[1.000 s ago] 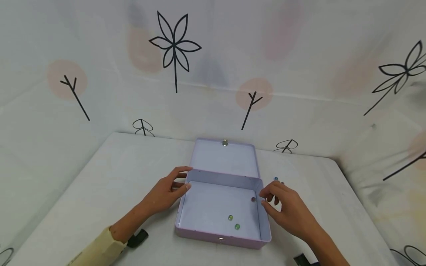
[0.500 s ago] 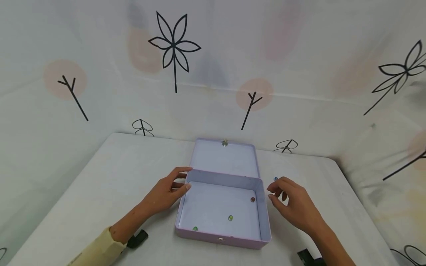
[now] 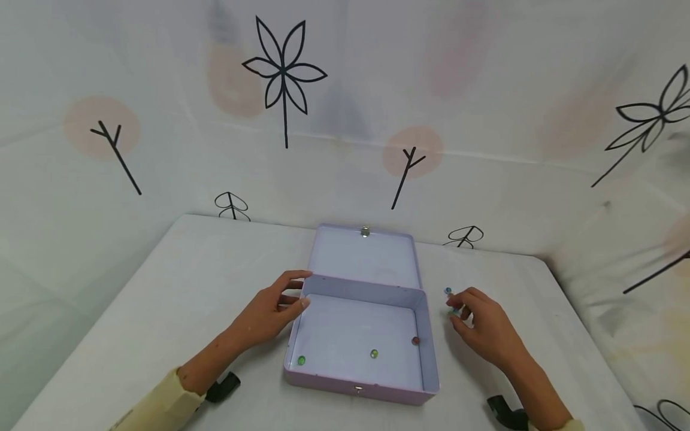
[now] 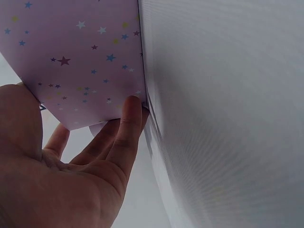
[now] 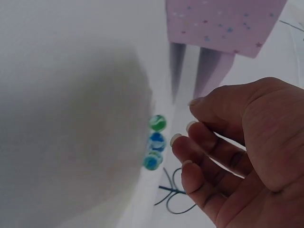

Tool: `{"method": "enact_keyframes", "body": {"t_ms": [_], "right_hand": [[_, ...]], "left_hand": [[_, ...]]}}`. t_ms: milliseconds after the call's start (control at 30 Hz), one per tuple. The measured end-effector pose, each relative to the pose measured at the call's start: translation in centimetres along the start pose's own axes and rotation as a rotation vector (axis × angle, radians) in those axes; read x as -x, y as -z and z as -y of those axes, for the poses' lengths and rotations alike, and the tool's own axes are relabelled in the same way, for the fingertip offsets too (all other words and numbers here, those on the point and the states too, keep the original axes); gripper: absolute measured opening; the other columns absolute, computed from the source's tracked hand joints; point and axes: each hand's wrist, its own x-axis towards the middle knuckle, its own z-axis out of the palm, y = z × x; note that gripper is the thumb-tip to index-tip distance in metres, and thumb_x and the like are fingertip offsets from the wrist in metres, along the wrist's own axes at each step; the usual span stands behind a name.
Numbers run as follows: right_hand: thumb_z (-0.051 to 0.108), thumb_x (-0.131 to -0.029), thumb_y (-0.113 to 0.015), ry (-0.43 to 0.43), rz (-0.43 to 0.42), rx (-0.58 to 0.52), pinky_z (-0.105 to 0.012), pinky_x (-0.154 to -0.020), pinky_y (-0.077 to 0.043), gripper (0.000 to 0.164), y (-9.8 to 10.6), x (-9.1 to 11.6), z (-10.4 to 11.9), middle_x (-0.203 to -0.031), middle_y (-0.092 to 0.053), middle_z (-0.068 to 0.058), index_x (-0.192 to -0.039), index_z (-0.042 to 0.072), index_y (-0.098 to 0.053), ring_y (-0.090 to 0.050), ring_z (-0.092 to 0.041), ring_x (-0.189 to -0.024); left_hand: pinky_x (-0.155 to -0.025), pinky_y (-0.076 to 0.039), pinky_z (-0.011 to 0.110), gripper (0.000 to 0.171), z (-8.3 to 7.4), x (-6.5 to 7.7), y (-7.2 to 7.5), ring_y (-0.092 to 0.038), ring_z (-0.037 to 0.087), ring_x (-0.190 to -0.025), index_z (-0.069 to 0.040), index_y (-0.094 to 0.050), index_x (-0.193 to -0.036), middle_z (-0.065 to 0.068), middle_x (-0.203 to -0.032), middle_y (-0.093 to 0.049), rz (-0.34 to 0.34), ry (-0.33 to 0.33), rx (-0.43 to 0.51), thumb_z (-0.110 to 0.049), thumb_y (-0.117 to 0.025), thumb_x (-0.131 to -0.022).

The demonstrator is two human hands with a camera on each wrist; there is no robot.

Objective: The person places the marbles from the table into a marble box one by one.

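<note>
An open lilac tin box stands on the white table, lid folded back. My left hand grips its rear left corner, the thumb at the rim and fingers against the star-printed side. Inside the box lie a green marble at the left, a yellow-green marble near the middle and a reddish-brown marble by the right wall. Right of the box, my right hand has thumb and fingers apart, close over loose marbles. In the right wrist view, a green marble and a blue marble sit beside its fingertips.
Another blue marble lies just beyond the right hand's fingers. White cloth printed with black plant shapes encloses the table at the back and sides. A metal clasp sits at the lid's far edge.
My right hand has moved right, away from the box wall, to the loose marbles. The green marble rolled left across the box and the reddish-brown one shifted nearer the front. The left hand stayed put.
</note>
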Motion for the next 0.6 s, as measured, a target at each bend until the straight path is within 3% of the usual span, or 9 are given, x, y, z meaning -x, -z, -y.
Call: {"method": "enact_keyframes", "body": {"t_ms": [367, 600], "right_hand": [[0.000, -0.085, -0.083, -0.136, 0.122, 0.048, -0.028, -0.064, -0.052, 0.024, -0.9, 0.1, -1.3, -0.094, -0.064, 0.001, -0.106, 0.007, -0.076, -0.058, -0.013, -0.079], [0.001, -0.084, -0.084, -0.152, 0.142, 0.063, -0.029, -0.064, -0.050, 0.021, -1.3, 0.0, -1.6, -0.092, -0.064, 0.002, -0.101, 0.009, -0.075, -0.057, -0.013, -0.078]], "left_hand": [[-0.102, -0.059, 0.045, 0.055, -0.1, 0.1, 0.0, -0.069, 0.027, -0.125, -0.045, -0.041, -0.156, 0.006, -0.156, -0.055, 0.001, 0.017, -0.003, -0.041, -0.066, -0.106], [-0.102, -0.059, 0.046, 0.055, -0.1, 0.0, 0.0, -0.070, 0.027, -0.124, -0.044, -0.041, -0.156, 0.007, -0.155, -0.056, -0.004, 0.013, -0.012, -0.042, -0.065, -0.106]]}}
